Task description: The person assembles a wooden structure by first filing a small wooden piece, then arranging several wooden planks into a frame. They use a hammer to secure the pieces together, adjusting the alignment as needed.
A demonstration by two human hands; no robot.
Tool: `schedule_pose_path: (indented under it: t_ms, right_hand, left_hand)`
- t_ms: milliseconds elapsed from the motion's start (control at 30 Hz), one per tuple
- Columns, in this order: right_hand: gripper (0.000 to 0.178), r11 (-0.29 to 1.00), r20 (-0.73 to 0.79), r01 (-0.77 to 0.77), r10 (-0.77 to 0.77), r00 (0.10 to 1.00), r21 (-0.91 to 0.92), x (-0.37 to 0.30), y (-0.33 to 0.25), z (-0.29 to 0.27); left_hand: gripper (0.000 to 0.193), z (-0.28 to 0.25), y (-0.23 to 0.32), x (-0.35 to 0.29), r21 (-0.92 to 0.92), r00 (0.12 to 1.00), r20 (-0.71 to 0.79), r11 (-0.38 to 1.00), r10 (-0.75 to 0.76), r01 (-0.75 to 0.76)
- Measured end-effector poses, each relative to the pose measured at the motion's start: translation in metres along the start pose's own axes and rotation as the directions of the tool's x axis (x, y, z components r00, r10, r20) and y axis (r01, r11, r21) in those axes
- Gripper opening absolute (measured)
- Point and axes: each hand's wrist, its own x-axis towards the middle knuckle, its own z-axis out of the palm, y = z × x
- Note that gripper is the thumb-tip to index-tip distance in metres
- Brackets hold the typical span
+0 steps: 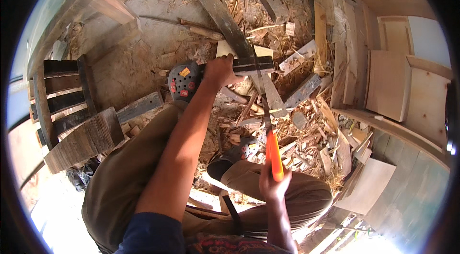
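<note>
My right hand point(274, 184) is wrapped round the orange handle of a hand saw point(267, 116). The narrow dark blade points away from me and crosses a short dark piece of wood point(244, 66) toward its right end. My left hand point(221, 71) grips that wood from the left, its thumb on the near side. Beneath it, a long dark beam point(211, 5) runs from the far side. My left foot in a grey clog point(183, 81) rests beside the left hand. Whether the teeth have cut into the wood cannot be made out.
Wood scraps and shavings point(306, 134) cover the floor around the saw. A dark slatted wooden frame point(66, 92) and a thick brown block point(86, 140) stand at the left. Boards and panels point(389, 84) lean along the right side. My other clog point(247, 149) lies near the saw handle.
</note>
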Motion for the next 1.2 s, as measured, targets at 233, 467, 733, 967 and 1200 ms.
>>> schedule_pose_path:
  t_ms: [233, 467, 733, 967, 1200]
  right_hand:
    - [0.017, 0.992, 0.012, 0.120, -0.120, 0.993, -0.025, 0.029, 0.012, 0.022]
    - [0.018, 0.999, -0.035, 0.053, -0.053, 0.998, 0.003, 0.070, 0.004, 0.043]
    - [0.025, 0.984, -0.043, 0.175, -0.174, 0.984, 0.016, 0.001, 0.049, 0.009]
    - [0.016, 0.988, -0.034, 0.153, -0.152, 0.988, 0.036, 0.114, 0.001, 0.066]
    - [0.016, 0.978, -0.073, 0.204, -0.201, 0.977, 0.046, -0.003, 0.038, 0.007]
  left_hand:
    - [0.083, 0.002, -0.008, -0.001, -0.039, 0.999, -0.022, 0.999, 0.027, -0.028]
    - [0.088, -0.006, 0.001, 0.001, 0.003, 0.999, 0.034, 1.000, -0.007, 0.007]
    - [0.086, -0.007, -0.003, -0.002, -0.082, 0.999, 0.038, 0.997, 0.015, -0.011]
    - [0.083, -0.002, -0.004, 0.001, -0.152, 0.999, -0.024, 0.988, 0.036, -0.039]
    - [0.085, -0.010, -0.005, -0.003, -0.039, 1.000, -0.016, 0.999, -0.006, 0.005]
